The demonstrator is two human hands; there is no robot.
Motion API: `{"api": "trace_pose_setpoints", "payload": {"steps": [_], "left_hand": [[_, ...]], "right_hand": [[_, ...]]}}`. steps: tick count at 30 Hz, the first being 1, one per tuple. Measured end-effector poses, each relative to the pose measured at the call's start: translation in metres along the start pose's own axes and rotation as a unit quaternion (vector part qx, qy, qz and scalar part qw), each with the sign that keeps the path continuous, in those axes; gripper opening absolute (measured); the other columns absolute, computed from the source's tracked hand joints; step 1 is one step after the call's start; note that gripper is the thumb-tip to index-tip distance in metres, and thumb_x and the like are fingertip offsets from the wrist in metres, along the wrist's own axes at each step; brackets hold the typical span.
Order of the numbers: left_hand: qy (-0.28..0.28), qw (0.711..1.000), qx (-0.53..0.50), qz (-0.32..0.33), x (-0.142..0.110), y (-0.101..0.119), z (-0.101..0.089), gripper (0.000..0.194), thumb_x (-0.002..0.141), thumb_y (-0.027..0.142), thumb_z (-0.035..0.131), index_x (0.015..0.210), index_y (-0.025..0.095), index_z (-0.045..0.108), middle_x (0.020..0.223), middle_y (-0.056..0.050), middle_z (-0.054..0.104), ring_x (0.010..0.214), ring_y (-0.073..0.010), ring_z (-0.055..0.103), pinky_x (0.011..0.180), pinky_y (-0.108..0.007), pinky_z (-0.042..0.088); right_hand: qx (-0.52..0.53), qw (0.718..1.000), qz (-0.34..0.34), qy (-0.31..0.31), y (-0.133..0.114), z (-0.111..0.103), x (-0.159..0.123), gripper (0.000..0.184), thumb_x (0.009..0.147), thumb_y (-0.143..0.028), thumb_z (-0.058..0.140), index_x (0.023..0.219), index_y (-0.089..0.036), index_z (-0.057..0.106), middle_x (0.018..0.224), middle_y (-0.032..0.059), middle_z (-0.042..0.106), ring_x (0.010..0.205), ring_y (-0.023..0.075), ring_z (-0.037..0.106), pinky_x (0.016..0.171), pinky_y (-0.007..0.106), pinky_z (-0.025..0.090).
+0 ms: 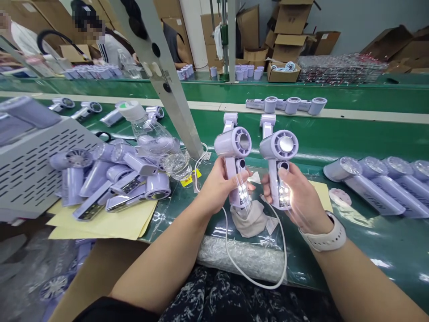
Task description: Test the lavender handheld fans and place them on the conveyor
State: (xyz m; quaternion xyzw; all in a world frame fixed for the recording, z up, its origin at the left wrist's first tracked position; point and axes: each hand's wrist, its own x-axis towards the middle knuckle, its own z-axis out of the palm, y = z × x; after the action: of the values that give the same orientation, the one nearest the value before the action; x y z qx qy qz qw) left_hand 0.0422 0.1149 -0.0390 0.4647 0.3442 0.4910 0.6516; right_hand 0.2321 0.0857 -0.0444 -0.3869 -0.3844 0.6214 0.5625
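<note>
My left hand (216, 185) is closed round the handle of a lilac handheld fan (233, 142), its thumb lying across the front. A second lilac handheld fan (279, 145) is in my right hand (303, 197), with the thumb near the round black button. Both fans are upright, side by side and apart, with lit spots on their handles. Below them lie a crumpled beige cloth (248, 220) and a looped white cable (248, 281). Two more lilac fans, one being the fan (268, 123) behind the right one, lie just beyond my hands.
At left, several fans (114, 172) are heaped on yellow paper (134, 219) beside a slotted grey box (43, 165) and a plastic bottle (154, 138). A metal post (167, 85) slants up there. More fans (375, 188) line the right. People work across the green conveyor (368, 120).
</note>
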Motion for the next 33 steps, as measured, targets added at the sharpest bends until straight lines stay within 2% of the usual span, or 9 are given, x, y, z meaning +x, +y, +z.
{"api": "trace_pose_setpoints", "payload": {"steps": [2,4,7,12,18,20,23,28,33], "left_hand": [[0.019,1.000,-0.008,0.009,-0.001,-0.001,0.001,0.065,0.078,0.063,0.082,0.112,0.024,0.042,0.091,-0.004,0.076,0.060,-0.0193,0.073,0.056,-0.033,0.058],[0.018,1.000,-0.023,0.004,-0.003,0.000,0.001,0.058,0.084,0.067,0.071,0.110,0.025,0.040,0.087,-0.003,0.076,0.060,-0.0213,0.073,0.050,-0.032,0.056],[-0.035,0.997,-0.065,-0.007,-0.008,0.002,0.000,0.052,0.084,0.059,0.071,0.110,0.027,0.039,0.088,-0.001,0.076,0.064,-0.0241,0.076,0.048,-0.032,0.057],[-0.112,0.989,-0.092,0.024,-0.020,0.007,-0.001,0.051,0.086,0.053,0.075,0.118,0.031,0.042,0.097,-0.002,0.076,0.073,-0.0248,0.078,0.057,-0.034,0.060],[-0.097,0.990,-0.098,0.011,-0.020,0.009,0.000,0.056,0.082,0.046,0.084,0.123,0.029,0.051,0.104,-0.005,0.076,0.090,-0.0264,0.078,0.075,-0.036,0.062],[-0.102,0.989,-0.108,-0.018,-0.018,0.010,0.002,0.057,0.075,0.039,0.091,0.119,0.022,0.059,0.099,-0.005,0.073,0.089,-0.0235,0.075,0.083,-0.037,0.060],[-0.113,0.984,-0.117,-0.077,-0.016,0.009,0.004,0.053,0.068,0.031,0.096,0.111,0.017,0.068,0.089,-0.003,0.068,0.080,-0.0177,0.069,0.080,-0.032,0.057],[-0.100,0.978,-0.167,-0.080,-0.014,0.006,0.002,0.037,0.078,0.035,0.086,0.105,0.015,0.073,0.101,-0.008,0.072,0.089,-0.0199,0.070,0.083,-0.032,0.058],[-0.110,0.975,-0.183,-0.059,-0.012,0.011,0.000,0.028,0.083,0.028,0.073,0.109,0.017,0.069,0.104,-0.009,0.078,0.090,-0.0254,0.076,0.081,-0.037,0.062]], "right_hand": [[0.035,0.999,0.029,-0.019,-0.002,0.000,0.001,0.043,0.087,-0.063,0.076,0.099,-0.024,0.063,0.087,0.0039,0.074,0.062,0.0175,0.068,0.048,0.029,0.056],[0.056,0.997,0.046,-0.039,-0.004,0.001,0.000,0.048,0.088,-0.069,0.072,0.099,-0.023,0.068,0.093,0.0072,0.076,0.073,0.0218,0.075,0.058,0.034,0.064],[0.064,0.995,0.030,-0.065,-0.008,0.006,-0.006,0.040,0.092,-0.063,0.071,0.099,-0.023,0.076,0.109,0.0097,0.080,0.092,0.0267,0.079,0.083,0.042,0.068],[0.077,0.991,-0.015,-0.106,-0.014,0.011,-0.021,0.024,0.098,-0.051,0.071,0.108,-0.032,0.081,0.117,0.0053,0.083,0.104,0.0304,0.080,0.094,0.051,0.067],[0.023,0.998,-0.030,-0.045,-0.017,0.007,-0.017,0.022,0.098,-0.048,0.065,0.102,-0.031,0.079,0.113,0.0057,0.082,0.103,0.0329,0.078,0.092,0.056,0.065],[0.017,0.999,-0.022,-0.027,-0.016,0.006,-0.012,0.027,0.099,-0.048,0.058,0.092,-0.029,0.076,0.105,0.0067,0.080,0.099,0.0313,0.076,0.089,0.053,0.065],[0.028,0.999,0.003,-0.023,-0.015,0.008,-0.010,0.037,0.098,-0.050,0.050,0.082,-0.026,0.073,0.086,0.0068,0.072,0.080,0.0256,0.070,0.076,0.045,0.065],[0.048,0.998,0.033,-0.017,-0.019,0.013,-0.013,0.041,0.099,-0.051,0.046,0.080,-0.023,0.071,0.083,0.0072,0.066,0.068,0.0217,0.061,0.063,0.039,0.058],[0.108,0.994,0.011,0.005,-0.022,0.012,-0.013,0.021,0.089,-0.046,0.060,0.086,-0.026,0.067,0.082,0.0045,0.062,0.075,0.0236,0.061,0.057,0.035,0.054]]}}
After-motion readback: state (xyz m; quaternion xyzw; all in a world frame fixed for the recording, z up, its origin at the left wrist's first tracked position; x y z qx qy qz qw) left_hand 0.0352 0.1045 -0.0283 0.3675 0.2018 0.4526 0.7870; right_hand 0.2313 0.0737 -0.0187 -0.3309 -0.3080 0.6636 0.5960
